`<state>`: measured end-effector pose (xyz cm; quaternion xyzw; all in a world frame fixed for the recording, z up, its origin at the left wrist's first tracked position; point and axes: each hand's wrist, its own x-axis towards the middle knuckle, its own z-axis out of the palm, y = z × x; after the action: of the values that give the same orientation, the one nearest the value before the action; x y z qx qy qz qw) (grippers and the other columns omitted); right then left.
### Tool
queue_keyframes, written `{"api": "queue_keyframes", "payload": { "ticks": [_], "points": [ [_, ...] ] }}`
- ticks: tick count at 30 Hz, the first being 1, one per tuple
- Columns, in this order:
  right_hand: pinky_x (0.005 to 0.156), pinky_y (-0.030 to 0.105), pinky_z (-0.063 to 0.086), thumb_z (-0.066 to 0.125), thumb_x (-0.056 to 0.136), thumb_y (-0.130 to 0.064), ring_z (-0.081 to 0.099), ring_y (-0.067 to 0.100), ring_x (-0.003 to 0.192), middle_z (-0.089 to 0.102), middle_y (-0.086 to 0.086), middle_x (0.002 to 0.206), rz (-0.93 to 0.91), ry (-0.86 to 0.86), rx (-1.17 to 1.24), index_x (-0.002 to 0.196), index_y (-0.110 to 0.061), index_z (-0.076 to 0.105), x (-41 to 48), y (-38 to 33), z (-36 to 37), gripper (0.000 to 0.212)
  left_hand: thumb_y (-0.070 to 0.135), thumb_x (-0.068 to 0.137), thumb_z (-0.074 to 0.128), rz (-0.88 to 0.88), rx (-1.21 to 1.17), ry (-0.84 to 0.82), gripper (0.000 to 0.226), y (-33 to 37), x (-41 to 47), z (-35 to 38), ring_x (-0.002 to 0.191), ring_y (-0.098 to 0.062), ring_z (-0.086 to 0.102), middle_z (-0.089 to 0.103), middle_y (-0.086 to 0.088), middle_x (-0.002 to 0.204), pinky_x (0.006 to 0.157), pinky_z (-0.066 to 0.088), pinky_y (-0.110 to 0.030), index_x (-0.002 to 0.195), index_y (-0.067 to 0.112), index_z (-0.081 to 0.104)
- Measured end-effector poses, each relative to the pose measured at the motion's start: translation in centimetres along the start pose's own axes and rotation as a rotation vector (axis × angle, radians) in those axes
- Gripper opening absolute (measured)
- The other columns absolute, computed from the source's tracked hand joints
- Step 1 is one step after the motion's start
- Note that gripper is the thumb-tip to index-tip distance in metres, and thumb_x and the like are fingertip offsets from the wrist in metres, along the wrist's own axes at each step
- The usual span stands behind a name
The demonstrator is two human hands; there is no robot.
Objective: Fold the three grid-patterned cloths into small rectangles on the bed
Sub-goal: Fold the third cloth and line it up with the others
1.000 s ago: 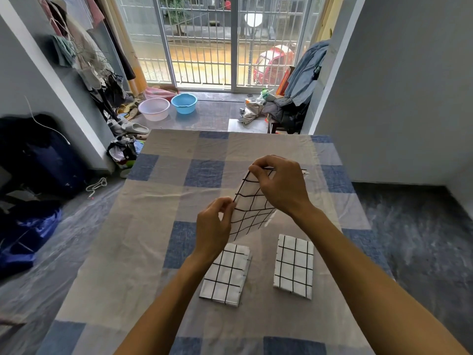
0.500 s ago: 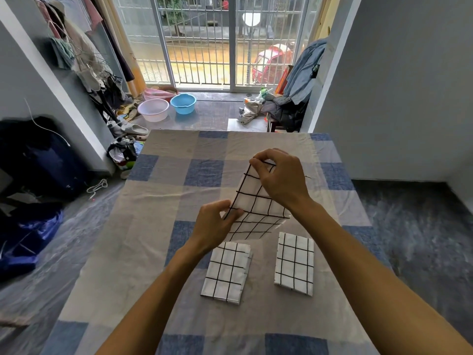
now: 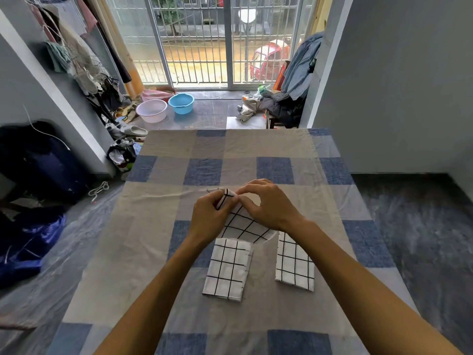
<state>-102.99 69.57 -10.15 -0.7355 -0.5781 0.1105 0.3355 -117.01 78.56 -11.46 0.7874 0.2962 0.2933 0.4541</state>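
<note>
Blue basin (image 3: 181,103) and pink basin (image 3: 151,110), contents unclear.

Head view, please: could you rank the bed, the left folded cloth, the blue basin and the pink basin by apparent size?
1. bed, by far the largest.
2. left folded cloth.
3. pink basin and blue basin: they look about alike, so I won't rank them. Both stand much farther off than the cloth, so true sizes stay unsure.
</note>
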Motion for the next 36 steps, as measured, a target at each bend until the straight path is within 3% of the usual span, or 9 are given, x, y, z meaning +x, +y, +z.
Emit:
{"api": "queue_keyframes", "payload": {
  "ticks": [7,12,15,19,23,27,32,36],
  "points": [
    [0.089,0.035,0.046,0.057,0.092,-0.034,0.058,0.019,0.101,0.070,0.002,0.105,0.000,-0.022,-0.060,0.107,-0.018,0.071,0.3,0.0,0.2,0.026,0.031,0.087,0.063,-0.049,-0.104,0.022,0.020,1.0,0.1,-0.4,0.070,-0.032,0.057,0.065,-0.014,0.072,0.063,0.048,-0.042,0.080,0.015,0.071],
    [0.083,0.039,0.048,0.052,0.095,-0.031,0.060,0.021,0.093,0.070,0.003,0.102,0.030,-0.061,-0.066,0.104,-0.015,0.070,0.2,0.5,0.3,0.026,0.026,0.085,0.067,-0.043,-0.070,0.053,0.011,0.6,0.1,-1.0,0.077,-0.005,0.065,0.070,0.005,0.084,0.070,0.054,-0.022,0.094,0.019,0.069],
    [0.082,0.037,0.046,0.047,0.097,-0.032,0.058,0.022,0.093,0.068,0.005,0.100,0.032,-0.107,-0.099,0.102,-0.015,0.067,0.1,0.6,0.2,0.027,0.027,0.085,0.067,0.090,0.157,0.081,0.009,-0.1,0.2,-1.4,0.082,0.001,0.058,0.066,0.006,0.088,0.073,0.045,-0.010,0.090,0.019,0.068],
    [0.075,0.032,0.041,0.043,0.098,-0.033,0.052,0.017,0.083,0.066,0.005,0.095,0.017,-0.163,-0.107,0.095,-0.016,0.063,-0.1,0.5,0.1,0.027,0.023,0.086,0.066,0.192,0.268,0.086,0.008,-0.1,0.4,-1.6,0.095,0.003,0.049,0.057,0.009,0.104,0.082,0.037,-0.007,0.088,0.015,0.066],
    [0.073,0.031,0.043,0.048,0.095,-0.040,0.055,0.012,0.081,0.066,-0.003,0.090,0.035,-0.137,-0.010,0.090,-0.020,0.064,-0.3,0.6,0.2,0.026,0.021,0.090,0.061,0.145,0.172,0.046,0.006,0.4,0.5,-1.4,0.079,0.001,0.058,0.063,0.006,0.081,0.067,0.045,-0.011,0.093,0.016,0.061],
    [0.077,0.029,0.045,0.053,0.093,-0.040,0.056,0.008,0.084,0.068,-0.004,0.092,0.072,-0.136,0.016,0.091,-0.020,0.068,-0.5,0.8,0.0,0.025,0.016,0.089,0.062,0.108,0.111,0.111,0.029,0.6,0.5,-1.7,0.078,0.006,0.060,0.064,0.009,0.080,0.067,0.046,-0.007,0.117,0.019,0.056],
    [0.080,0.036,0.049,0.051,0.095,-0.039,0.060,0.016,0.088,0.069,0.000,0.097,0.089,-0.130,-0.004,0.098,-0.019,0.066,-0.7,0.9,0.0,0.025,0.021,0.088,0.063,0.046,0.101,0.156,0.014,0.7,0.2,-1.7,0.083,0.009,0.057,0.064,0.012,0.089,0.070,0.042,-0.005,0.102,0.026,0.064],
    [0.075,0.039,0.050,0.049,0.096,-0.037,0.061,0.021,0.083,0.069,0.004,0.094,0.043,-0.141,-0.041,0.100,-0.018,0.065,-1.0,0.7,0.4,0.025,0.026,0.088,0.063,0.008,0.145,0.013,0.019,0.6,0.5,-1.8,0.083,0.004,0.057,0.063,0.013,0.090,0.070,0.043,-0.007,0.107,0.025,0.063]
  ]
}}
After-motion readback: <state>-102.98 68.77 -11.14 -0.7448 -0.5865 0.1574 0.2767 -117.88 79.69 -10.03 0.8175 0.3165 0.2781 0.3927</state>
